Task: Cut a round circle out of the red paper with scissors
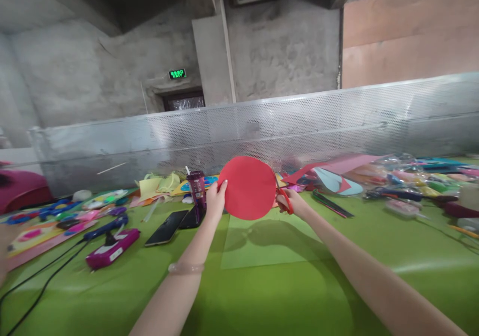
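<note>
A round red sheet of paper point(247, 188) is held up above the green table, its face toward me. My left hand point(216, 197) pinches its left edge, thumb in front and the other fingers mostly hidden behind. In my right hand point(295, 203) is a pair of scissors point(287, 201) with red handles, my fingers closed round them. The dark blades point upward along the paper's right edge; whether they touch it I cannot tell. Below lies a pale green sheet point(258, 248), with the shadow of my hands and the paper on it.
Left of my hands are a phone point(166, 227), a purple cup with a straw point(196, 188) and a magenta power strip point(112, 248) with black cables. Craft pieces and coloured paper point(352, 164) lie along the back. A perforated metal panel point(262, 126) borders the table.
</note>
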`<state>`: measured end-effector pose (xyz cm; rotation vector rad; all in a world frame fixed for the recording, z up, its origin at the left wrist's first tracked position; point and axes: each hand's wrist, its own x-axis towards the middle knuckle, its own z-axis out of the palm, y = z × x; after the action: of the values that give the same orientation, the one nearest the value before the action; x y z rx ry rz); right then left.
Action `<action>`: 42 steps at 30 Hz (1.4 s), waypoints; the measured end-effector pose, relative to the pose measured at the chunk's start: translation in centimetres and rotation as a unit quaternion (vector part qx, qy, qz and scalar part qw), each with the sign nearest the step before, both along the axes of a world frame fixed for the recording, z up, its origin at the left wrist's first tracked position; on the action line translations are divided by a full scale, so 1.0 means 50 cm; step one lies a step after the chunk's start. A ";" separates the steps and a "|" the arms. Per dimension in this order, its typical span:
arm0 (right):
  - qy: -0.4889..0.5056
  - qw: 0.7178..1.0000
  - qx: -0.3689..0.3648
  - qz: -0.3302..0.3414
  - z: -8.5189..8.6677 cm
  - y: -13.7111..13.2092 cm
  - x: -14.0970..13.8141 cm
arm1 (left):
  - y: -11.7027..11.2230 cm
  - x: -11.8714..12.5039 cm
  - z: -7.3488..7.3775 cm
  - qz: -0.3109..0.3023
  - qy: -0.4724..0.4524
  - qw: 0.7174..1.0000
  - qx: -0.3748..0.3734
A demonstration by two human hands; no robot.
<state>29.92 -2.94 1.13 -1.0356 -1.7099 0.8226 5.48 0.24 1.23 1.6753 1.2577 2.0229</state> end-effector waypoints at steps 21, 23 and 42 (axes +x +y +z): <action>-0.005 1.000 0.012 -0.006 0.014 -0.018 -0.001 | 0.001 -0.002 0.000 -0.042 -0.007 0.999 0.004; 0.001 1.000 0.011 -0.005 0.014 -0.019 -0.001 | 0.003 -0.002 -0.001 -0.043 -0.009 0.999 0.006; 0.009 1.000 0.010 0.003 0.012 -0.014 -0.001 | -0.001 -0.001 -0.001 -0.031 0.005 0.999 0.008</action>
<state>29.88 -3.62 1.73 -1.0063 -1.7035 0.8144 5.43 0.17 1.17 1.7108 1.1806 1.9977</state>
